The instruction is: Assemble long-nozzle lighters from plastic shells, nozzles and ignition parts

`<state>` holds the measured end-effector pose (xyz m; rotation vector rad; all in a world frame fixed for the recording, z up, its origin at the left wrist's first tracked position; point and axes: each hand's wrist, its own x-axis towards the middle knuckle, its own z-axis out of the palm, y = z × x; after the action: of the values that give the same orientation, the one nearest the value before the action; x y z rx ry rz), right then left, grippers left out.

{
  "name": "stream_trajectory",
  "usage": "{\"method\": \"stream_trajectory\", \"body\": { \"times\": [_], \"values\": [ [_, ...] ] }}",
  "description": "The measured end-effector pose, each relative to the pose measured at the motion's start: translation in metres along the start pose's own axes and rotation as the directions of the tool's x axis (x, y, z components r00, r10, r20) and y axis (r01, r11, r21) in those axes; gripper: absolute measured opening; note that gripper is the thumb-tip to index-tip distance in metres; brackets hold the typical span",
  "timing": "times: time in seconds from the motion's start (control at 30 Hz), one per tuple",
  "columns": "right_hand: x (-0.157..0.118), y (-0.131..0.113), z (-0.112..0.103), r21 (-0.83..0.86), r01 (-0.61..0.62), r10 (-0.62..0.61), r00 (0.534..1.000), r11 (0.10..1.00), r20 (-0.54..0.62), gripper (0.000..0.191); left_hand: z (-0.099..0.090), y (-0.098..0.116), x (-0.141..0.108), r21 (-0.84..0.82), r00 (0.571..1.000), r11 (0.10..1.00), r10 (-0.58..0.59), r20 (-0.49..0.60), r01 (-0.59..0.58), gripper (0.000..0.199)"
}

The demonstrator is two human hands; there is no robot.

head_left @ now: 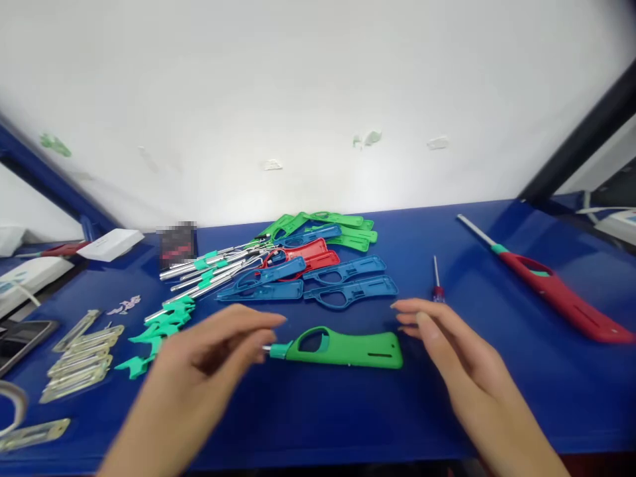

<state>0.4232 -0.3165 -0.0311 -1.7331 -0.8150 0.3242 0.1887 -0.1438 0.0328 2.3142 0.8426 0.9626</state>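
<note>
A green lighter lies on the blue table, its handle to the right and its metal tube to the left. My left hand is at the tube end, its thumb and fingers bent round the tube and hiding most of it; whether they grip it is unclear. My right hand is just right of the handle, apart from it, with fingers spread and nothing held. Behind the lighter are blue casing halves, red ones and green ones.
Metal tubes, teal triggers and clear parts lie left. A screwdriver and a red lighter are on the right. A phone and a tape roll sit far left. A white wall stands behind.
</note>
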Motion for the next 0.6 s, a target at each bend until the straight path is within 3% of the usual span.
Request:
{"method": "stream_trajectory", "body": {
  "times": [0.07,0.17,0.27,0.43,0.6],
  "values": [
    [-0.001,0.002,-0.002,0.049,-0.021,0.021,1.0,0.999,-0.004,0.034,0.033,0.017,-0.001,-0.145,0.99,0.986,0.095,0.104,-0.08,0.017],
    [-0.001,0.006,-0.003,0.125,-0.047,0.047,0.999,0.991,0.0,0.035,0.071,0.034,-0.005,-0.173,0.983,0.976,0.15,0.102,-0.131,0.017],
    [-0.003,0.012,-0.003,0.188,-0.06,0.059,0.998,0.98,0.01,0.032,0.096,0.043,-0.009,-0.175,0.971,0.963,0.224,0.081,-0.207,0.016],
    [-0.005,0.014,-0.005,0.257,-0.061,0.059,0.998,0.964,0.016,0.028,0.113,0.048,-0.009,-0.123,0.934,0.934,0.348,0.084,-0.337,0.016],
    [-0.002,0.008,-0.004,0.274,-0.06,0.058,0.998,0.96,0.015,0.024,0.12,0.046,-0.005,-0.058,0.926,0.933,0.359,0.114,-0.355,0.016]
  ]
}}
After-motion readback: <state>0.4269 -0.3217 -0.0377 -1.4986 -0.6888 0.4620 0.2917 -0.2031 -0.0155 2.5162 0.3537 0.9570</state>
